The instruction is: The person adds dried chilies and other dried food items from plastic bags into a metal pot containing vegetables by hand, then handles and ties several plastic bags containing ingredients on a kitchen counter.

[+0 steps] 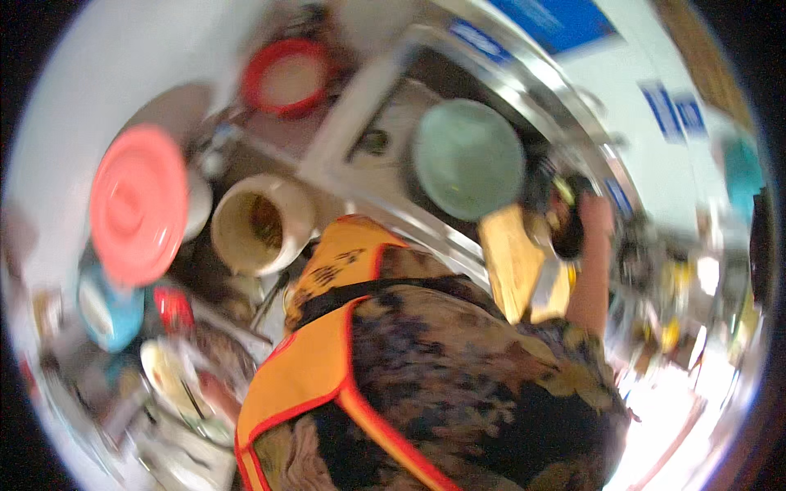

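The frame is blurred. At the right, my right hand (595, 215) reaches to a dark rounded vessel (568, 230); its fingers are not clear enough to show a grip. Nearer my body lies a wooden cutting board (509, 251), with a broad knife blade (545, 282) on it. On the left, my left hand (216, 393) is partly hidden by my orange apron (307, 362). Beside it is a cream plate or shallow bowl (163, 371), with a thin dark stick-like thing across its edge. Whether that hand holds the plate, I cannot tell.
A pale green bowl (470, 159) sits in the sink (399, 116) ahead. To its left are a red-rimmed basin (255, 83), a cream pot (301, 208) with brown contents, and a pink lid (141, 202) by a white container. A blue bowl (126, 313) stands further left.
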The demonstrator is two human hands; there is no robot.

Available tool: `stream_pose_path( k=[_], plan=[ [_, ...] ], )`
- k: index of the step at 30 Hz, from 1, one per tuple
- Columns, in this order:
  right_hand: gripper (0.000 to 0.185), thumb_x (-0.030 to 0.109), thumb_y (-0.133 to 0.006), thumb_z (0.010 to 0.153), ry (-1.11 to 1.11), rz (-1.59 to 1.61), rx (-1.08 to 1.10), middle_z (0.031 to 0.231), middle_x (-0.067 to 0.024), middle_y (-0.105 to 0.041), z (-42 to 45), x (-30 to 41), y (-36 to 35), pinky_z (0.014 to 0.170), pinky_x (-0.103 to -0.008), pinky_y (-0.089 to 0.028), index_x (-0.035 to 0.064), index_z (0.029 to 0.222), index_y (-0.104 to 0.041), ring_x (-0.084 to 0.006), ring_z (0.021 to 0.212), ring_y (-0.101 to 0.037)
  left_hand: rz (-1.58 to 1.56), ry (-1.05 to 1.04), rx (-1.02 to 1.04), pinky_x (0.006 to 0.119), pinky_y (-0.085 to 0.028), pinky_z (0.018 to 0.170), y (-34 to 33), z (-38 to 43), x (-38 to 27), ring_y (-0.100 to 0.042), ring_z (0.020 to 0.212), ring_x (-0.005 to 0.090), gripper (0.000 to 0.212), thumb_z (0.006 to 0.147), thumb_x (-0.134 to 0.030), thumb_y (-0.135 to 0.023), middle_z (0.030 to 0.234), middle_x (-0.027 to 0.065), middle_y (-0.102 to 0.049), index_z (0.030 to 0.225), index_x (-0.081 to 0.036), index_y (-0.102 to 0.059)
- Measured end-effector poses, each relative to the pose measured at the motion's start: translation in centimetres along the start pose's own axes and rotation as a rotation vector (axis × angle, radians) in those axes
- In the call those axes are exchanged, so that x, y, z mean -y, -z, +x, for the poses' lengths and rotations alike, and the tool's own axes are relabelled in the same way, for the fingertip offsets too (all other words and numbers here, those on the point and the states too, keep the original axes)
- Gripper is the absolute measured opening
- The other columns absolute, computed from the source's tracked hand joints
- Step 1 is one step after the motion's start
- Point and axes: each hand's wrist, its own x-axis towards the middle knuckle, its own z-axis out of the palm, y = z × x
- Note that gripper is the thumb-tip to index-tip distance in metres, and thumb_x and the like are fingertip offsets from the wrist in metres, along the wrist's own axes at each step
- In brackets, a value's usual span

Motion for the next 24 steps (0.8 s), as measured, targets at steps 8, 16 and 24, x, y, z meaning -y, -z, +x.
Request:
stream_pose_path(
  k=[8,16,24],
  plan=[
    [0.024,0.02,-0.059,0.095,0.774,0.607,0.332,0.09,-0.0108,-0.068,-4.2,24.3,16.7,0.074,-0.0301,-0.049,-0.0018,0.098,-0.067,-0.0199,0.082,-0.063,-0.188,0.117,-0.209,0.037,-0.05,0.07,2.8,-6.4,5.1,-0.064,0.074,0.0218,0.032,0.087,-0.028,-0.059,0.084,0.0122,-0.069,0.099,-0.001,-0.072],
    [0.025,0.002,-0.056,0.086,2.328,0.471,0.148,0.115,-0.0172,-0.062,-29.1,54.9,25.2,0.09,-0.0413,-0.05,0.0018,0.11,-0.062,-0.0359,0.105,-0.06,0.361,-0.273,-0.284,0.04,-0.051,0.081,1.1,-12.9,-0.8,-0.065,0.095,0.0323,0.031,0.081,-0.014,-0.055,0.106,0.0113,-0.068,0.107,-0.017,-0.072],
    [0.022,0.005,-0.057,0.078,2.858,0.086,-0.071,0.127,-0.0124,-0.057,-49.4,69.8,14.4,0.1,-0.0429,-0.046,0.0019,0.098,-0.066,-0.0305,0.129,-0.045,0.659,-0.181,-0.15,0.043,-0.053,0.08,2.0,-12.7,-0.7,-0.064,0.097,0.0317,0.035,0.084,-0.009,-0.054,0.108,0.0106,-0.064,0.113,-0.021,-0.067]
  ],
)
